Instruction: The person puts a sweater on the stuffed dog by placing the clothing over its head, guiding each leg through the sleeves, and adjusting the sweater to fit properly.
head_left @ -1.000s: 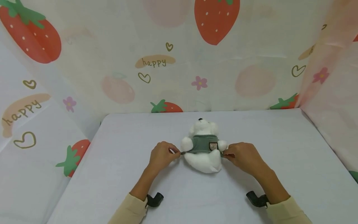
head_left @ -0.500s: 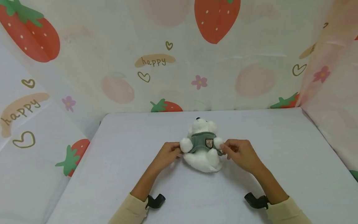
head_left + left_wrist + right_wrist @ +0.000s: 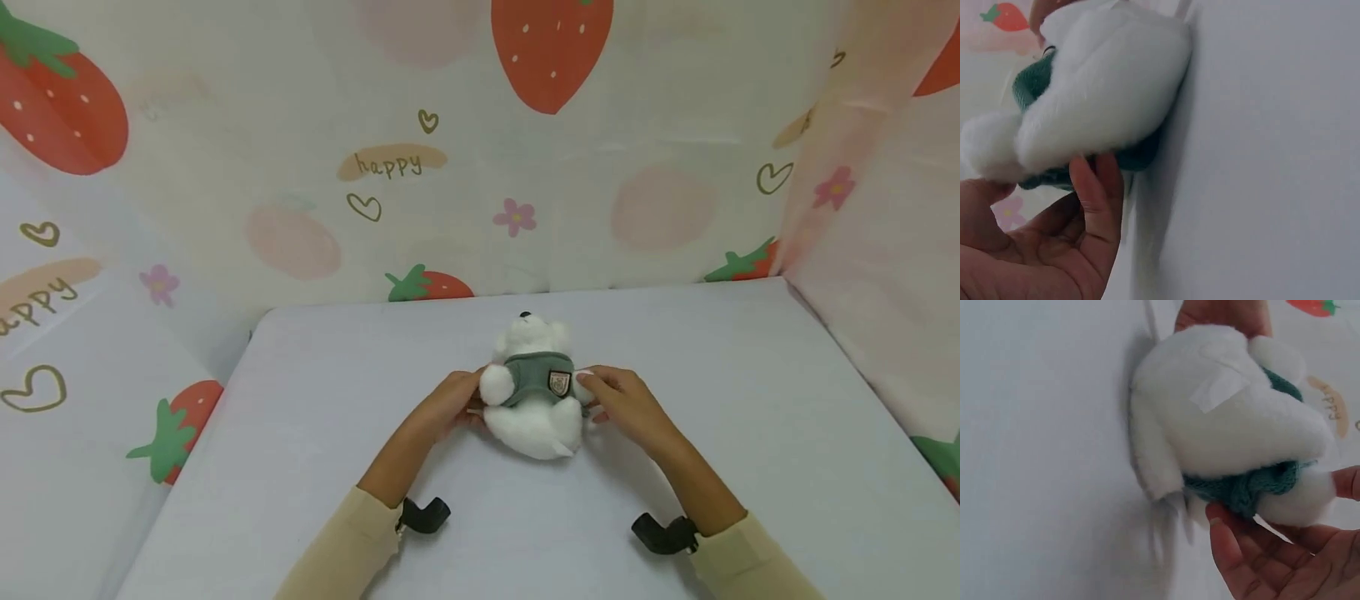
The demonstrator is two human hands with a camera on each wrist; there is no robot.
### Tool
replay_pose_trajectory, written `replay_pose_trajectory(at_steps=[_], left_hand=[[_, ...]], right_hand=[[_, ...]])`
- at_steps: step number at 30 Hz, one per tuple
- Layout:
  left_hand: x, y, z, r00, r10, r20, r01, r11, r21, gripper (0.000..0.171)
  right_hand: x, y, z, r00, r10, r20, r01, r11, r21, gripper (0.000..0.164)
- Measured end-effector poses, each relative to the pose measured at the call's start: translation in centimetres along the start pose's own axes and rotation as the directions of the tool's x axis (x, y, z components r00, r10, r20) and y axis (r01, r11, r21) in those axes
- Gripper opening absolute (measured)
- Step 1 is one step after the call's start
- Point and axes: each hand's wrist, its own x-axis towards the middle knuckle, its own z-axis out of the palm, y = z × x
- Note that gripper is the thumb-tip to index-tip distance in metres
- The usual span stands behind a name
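A white plush bear (image 3: 531, 432) in a green knitted sweater (image 3: 529, 377) lies on its back, nose toward the far edge. A small shield badge (image 3: 559, 383) sits on the sweater's chest. My left hand (image 3: 448, 402) holds the bear's arm on the left; in the left wrist view its thumb meets the fluffy paw (image 3: 988, 147) while fingers reach under the body by the sweater hem. Opposite, my right hand (image 3: 628, 407) grips the other arm, thumb on top of the paw. Bunched green knit (image 3: 1241, 487) shows beside its fingertips in the right wrist view.
The bear rests on a white-covered table (image 3: 360, 350). Behind the table hangs a strawberry-print cloth (image 3: 450, 225), which continues down both sides. A black curved piece (image 3: 426, 515) is strapped at the left wrist, and a similar black piece (image 3: 663, 533) at the right.
Both hands have gone from pinching the sweater's hem at the sides to holding the bear's arms. The hem no longer stretches outward. The head view has shifted slightly.
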Motion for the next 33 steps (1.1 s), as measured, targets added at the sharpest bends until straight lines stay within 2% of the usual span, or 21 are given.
replay_pose_trajectory(at_steps=[3, 7, 10, 14, 17, 20, 22, 24, 28, 30, 33], left_hand=[[0.5, 0.6, -0.4, 0.996, -0.030, 0.083, 0.027, 0.999, 0.044, 0.047], [1.0, 1.4, -0.7, 0.984, -0.037, 0.174, 0.029, 0.998, 0.051, 0.033], [1.2, 1.9, -0.9, 0.978, -0.043, 0.206, 0.036, 0.999, 0.034, 0.026], [1.0, 2.5, -1.2, 0.981, -0.030, 0.194, 0.022, 0.999, 0.044, 0.034], [0.5, 3.2, -1.4, 0.987, 0.029, 0.159, -0.041, 0.996, 0.077, 0.043], [0.0, 3.9, -1.4, 0.984, 0.140, 0.108, -0.152, 0.982, 0.110, 0.046], [-0.1, 4.3, -1.3, 0.971, 0.226, 0.081, -0.235, 0.963, 0.132, 0.046], [-0.2, 4.5, -1.2, 0.954, 0.295, 0.048, -0.299, 0.942, 0.155, 0.047], [-0.1, 4.2, -1.2, 0.924, 0.381, 0.003, -0.374, 0.906, 0.199, 0.050], [0.0, 3.7, -1.2, 0.912, 0.411, -0.010, -0.398, 0.890, 0.223, 0.052], [0.0, 2.8, -1.3, 0.890, 0.456, 0.010, -0.444, 0.861, 0.250, 0.053]], right_hand=[[0.3, -0.1, -0.2, 0.998, 0.042, 0.039, -0.045, 0.996, 0.072, 0.044], [0.9, -0.2, -0.5, 0.992, 0.102, 0.077, -0.112, 0.983, 0.146, 0.046], [1.5, -0.5, -0.7, 0.982, 0.160, 0.105, -0.175, 0.972, 0.159, 0.048], [2.4, -1.1, -0.6, 0.973, 0.180, 0.144, -0.196, 0.976, 0.099, 0.044], [2.8, -1.7, -0.3, 0.981, 0.134, 0.137, -0.146, 0.986, 0.077, 0.044], [2.8, -2.2, 0.0, 0.995, 0.048, 0.089, -0.057, 0.993, 0.108, 0.055], [2.7, -2.4, 0.0, 0.999, -0.014, 0.037, 0.009, 0.992, 0.128, 0.063], [2.6, -2.4, 0.1, 0.996, -0.089, -0.002, 0.089, 0.987, 0.136, 0.064], [2.8, -1.9, 0.6, 0.978, -0.209, -0.011, 0.209, 0.969, 0.130, 0.066], [3.0, -1.3, 0.7, 0.972, -0.234, 0.008, 0.232, 0.966, 0.115, 0.065], [3.1, -0.3, 0.9, 0.973, -0.229, 0.026, 0.225, 0.970, 0.095, 0.056]])
